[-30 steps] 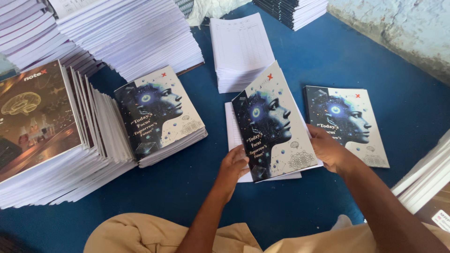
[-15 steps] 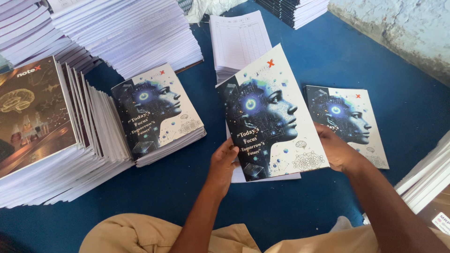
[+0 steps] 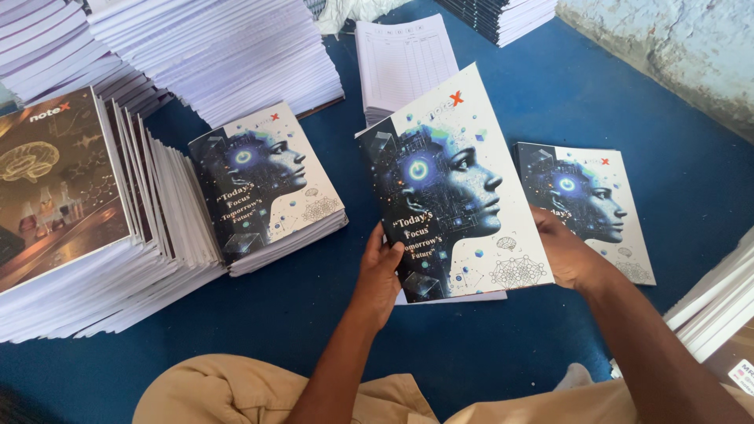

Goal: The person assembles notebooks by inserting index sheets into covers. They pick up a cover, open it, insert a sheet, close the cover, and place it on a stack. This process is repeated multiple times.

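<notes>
Two hands hold one printed cover sheet (image 3: 455, 188) raised over the blue surface (image 3: 550, 345). Left hand (image 3: 379, 271) is closed on its lower left edge, thumb on the face; right hand (image 3: 567, 253) grips the lower right edge, equally near. Its long axis runs away from the person, tilted slightly left, directly above white page stacks (image 3: 452, 297), and a matching cover (image 3: 587, 208) lies just right.

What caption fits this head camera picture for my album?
Left hand and right hand hold a notebook cover above the blue table, between notebook stacks.
</notes>
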